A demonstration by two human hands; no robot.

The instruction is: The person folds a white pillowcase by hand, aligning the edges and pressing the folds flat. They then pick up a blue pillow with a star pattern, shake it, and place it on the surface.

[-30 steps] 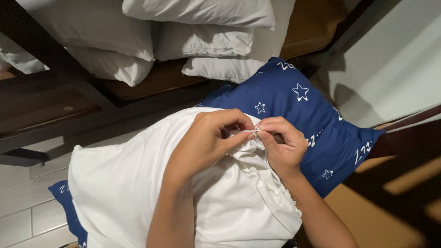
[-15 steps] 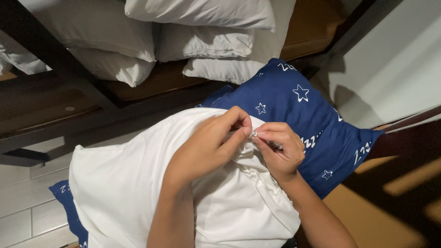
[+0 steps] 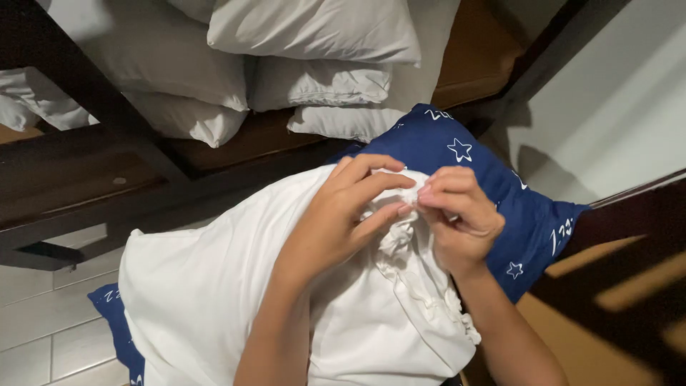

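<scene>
Head view, hands: the left hand and the right hand meet at the far end of a white pillowcase, fingertips touching each other over a bunched, ruffled edge of the cloth.
Left fingers: curled together, thumb and forefinger pinched on the white fabric.
Right fingers: closed in a loose fist, the tips clamped on the same gathered bit of cloth.
Where the cloth is: the white pillowcase lies in the near middle, on top of a blue pillow with white stars that shows far and right of it, with one corner peeping out near left.
Change since a second ago: the hands have drawn a little closer and the left fingers have folded further over the gather; the cloth itself has barely shifted. I judge this to be fine fastening or tying work at the opening, going on in place.
Surroundings: plain white pillows are stacked far off on a brown wooden platform; a dark frame bar crosses far left; pale floor tiles lie near left.
</scene>
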